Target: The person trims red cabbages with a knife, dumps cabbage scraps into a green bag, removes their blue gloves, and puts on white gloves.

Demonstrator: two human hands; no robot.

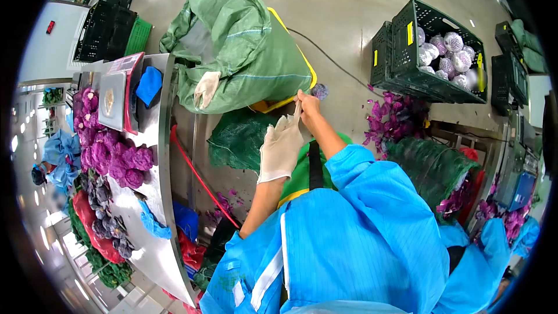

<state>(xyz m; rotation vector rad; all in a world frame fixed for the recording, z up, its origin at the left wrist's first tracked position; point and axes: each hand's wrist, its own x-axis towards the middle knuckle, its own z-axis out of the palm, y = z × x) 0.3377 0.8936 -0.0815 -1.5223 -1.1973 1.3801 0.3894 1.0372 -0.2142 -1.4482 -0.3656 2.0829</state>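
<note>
A pale work glove point(280, 154) covers my left hand point(281, 144), which is held out in front of my blue gown with its fingers stretched forward. My bare right hand point(309, 108) pinches one fingertip of that glove and draws it out long. A second pale glove point(207, 89) lies on the side of a big green woven sack point(258, 61), just ahead of both hands. The sack bulges beside a yellow-edged container point(311, 61), whose inside is hidden. Below the hands, a green apron point(302, 174) with a black strap shows.
On the left stands a metal table point(160, 166) with purple cabbages point(110, 157) and a scale point(113, 102). A dark crate point(407, 61) of wrapped cabbages is at right. Purple leaves point(392, 119) and a cable point(325, 52) lie on the floor. A blue-sleeved person point(482, 267) is close at right.
</note>
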